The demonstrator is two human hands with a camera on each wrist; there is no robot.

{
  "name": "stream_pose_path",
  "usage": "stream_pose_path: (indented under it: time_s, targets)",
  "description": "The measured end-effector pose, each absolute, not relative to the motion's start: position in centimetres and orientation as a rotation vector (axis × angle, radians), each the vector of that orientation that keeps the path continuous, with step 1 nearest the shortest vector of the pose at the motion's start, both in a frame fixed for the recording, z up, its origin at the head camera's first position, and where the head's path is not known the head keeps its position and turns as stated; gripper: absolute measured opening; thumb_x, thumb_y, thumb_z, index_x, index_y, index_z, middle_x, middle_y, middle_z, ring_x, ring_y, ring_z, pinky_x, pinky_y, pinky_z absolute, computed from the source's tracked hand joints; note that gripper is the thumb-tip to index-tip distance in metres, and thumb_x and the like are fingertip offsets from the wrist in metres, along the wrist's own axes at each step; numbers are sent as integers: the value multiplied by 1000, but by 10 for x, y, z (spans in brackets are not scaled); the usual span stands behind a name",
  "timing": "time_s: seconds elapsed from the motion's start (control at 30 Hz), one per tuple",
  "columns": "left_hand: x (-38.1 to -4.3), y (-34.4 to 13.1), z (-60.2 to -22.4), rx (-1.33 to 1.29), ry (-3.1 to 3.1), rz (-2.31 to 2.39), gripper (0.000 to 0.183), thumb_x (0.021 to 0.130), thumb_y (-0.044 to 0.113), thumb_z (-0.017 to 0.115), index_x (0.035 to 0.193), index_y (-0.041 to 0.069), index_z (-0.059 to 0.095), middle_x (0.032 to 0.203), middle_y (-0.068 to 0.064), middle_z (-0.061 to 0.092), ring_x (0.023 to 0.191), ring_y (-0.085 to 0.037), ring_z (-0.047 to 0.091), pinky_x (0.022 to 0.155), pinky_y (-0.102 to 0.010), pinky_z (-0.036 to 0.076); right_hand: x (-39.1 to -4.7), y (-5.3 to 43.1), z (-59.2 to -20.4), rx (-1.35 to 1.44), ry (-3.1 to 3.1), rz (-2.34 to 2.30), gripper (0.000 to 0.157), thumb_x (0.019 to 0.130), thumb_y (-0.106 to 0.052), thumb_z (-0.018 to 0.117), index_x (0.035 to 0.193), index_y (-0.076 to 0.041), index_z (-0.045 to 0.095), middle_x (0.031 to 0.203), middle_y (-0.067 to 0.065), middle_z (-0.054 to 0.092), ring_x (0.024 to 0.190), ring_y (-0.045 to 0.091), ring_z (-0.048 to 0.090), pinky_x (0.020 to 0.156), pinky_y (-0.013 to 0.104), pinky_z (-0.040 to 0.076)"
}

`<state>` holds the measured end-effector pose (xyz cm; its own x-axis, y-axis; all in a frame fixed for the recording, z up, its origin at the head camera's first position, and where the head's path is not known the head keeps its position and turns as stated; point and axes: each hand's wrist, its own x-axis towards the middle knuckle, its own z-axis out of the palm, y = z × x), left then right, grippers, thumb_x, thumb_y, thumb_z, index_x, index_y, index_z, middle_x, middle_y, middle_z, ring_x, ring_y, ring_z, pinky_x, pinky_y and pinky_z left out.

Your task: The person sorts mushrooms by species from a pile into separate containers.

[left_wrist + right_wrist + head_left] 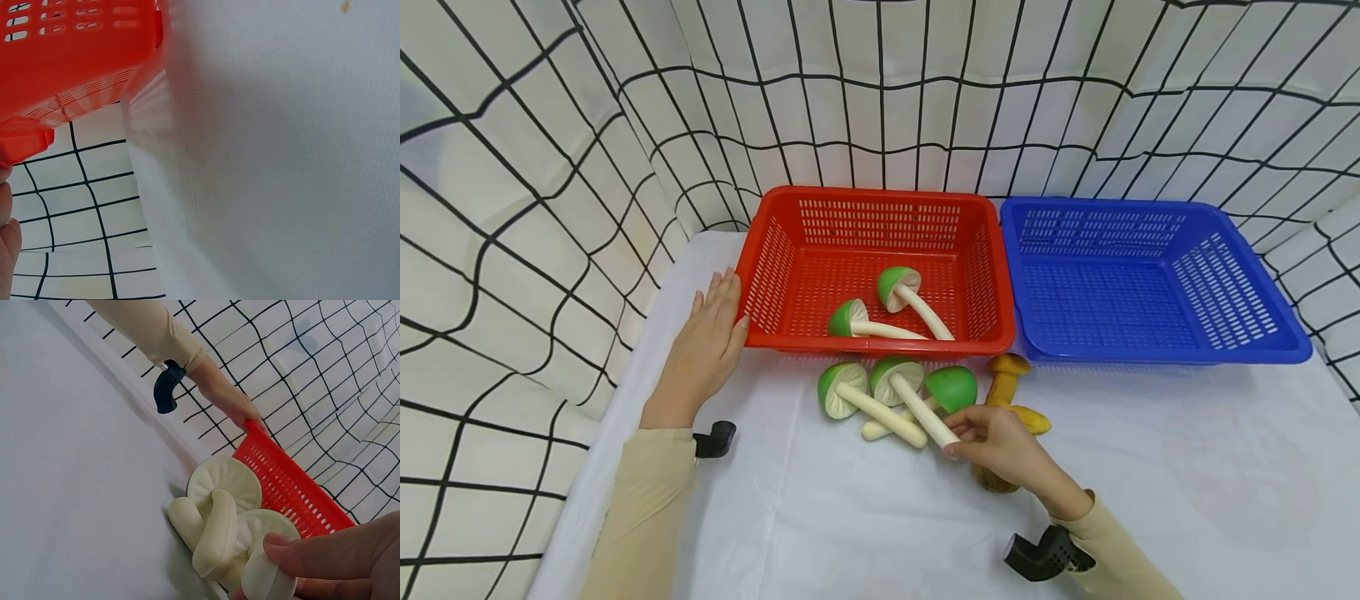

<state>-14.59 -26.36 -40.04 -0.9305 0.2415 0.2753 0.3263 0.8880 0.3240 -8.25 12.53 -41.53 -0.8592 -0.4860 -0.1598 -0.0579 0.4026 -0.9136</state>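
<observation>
My right hand (1000,442) pinches the stem end of a green-capped toy mushroom (897,372) in front of the red basket (880,346). In the right wrist view, thumb and fingers hold that pale stem (269,575). Two more green-capped mushrooms lie beside it: one with its underside showing (842,390), one cap up (953,388). My left hand (703,342) rests against the red basket's left side with fingers straight. Inside that basket are two green-capped mushrooms, one farther back (897,287) and one by the front wall (847,318).
A blue basket (1150,362) stands right of the red one. Yellow-brown mushrooms (1009,364) lie near my right hand, partly hidden by it. White cloth (820,517) covers the table, and a black-lined white grid wall (880,108) surrounds the back and left.
</observation>
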Motion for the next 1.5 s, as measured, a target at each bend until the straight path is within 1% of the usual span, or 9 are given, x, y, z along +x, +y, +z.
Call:
stream_pose_path:
  time_s: [0.13,0.53,0.77,1.03,1.5]
  targets:
    - [-147,-263,-400,-431,-2828,-544,57,101,22,34,147,-7,17,153,-22,18,143,-29,8,116,-41,2,-82,125,-416,-461,2247,-1493,26,78,2,72,100,13,64,85,13,67,74,15,64,63,23,54]
    - [-147,-263,-399,-426,-2835,-544,58,100,22,34,147,-7,16,154,-19,15,143,-30,8,116,-41,2,-80,126,-410,-419,2231,-1549,27,78,1,73,101,12,65,85,12,67,75,17,64,64,23,54]
    - [-147,-263,-400,-428,-2829,-546,57,100,21,35,147,-7,17,153,-22,17,143,-29,8,116,-41,2,-78,128,-407,-429,2224,-1547,26,78,0,73,101,10,66,85,11,67,75,16,64,66,25,55]
    - [-147,-262,-399,-427,-2831,-550,57,100,19,36,147,-7,17,154,-21,17,143,-29,8,116,-42,2,-76,130,-403,-435,2200,-1556,26,79,0,72,102,11,66,86,12,67,76,18,65,67,25,55]
    - [-146,-262,-400,-422,-2829,-560,57,100,19,36,147,-7,17,155,-19,15,143,-31,9,116,-41,2,-74,133,-395,-453,2184,-1594,27,80,-1,72,103,10,66,87,13,68,76,15,65,68,27,56]
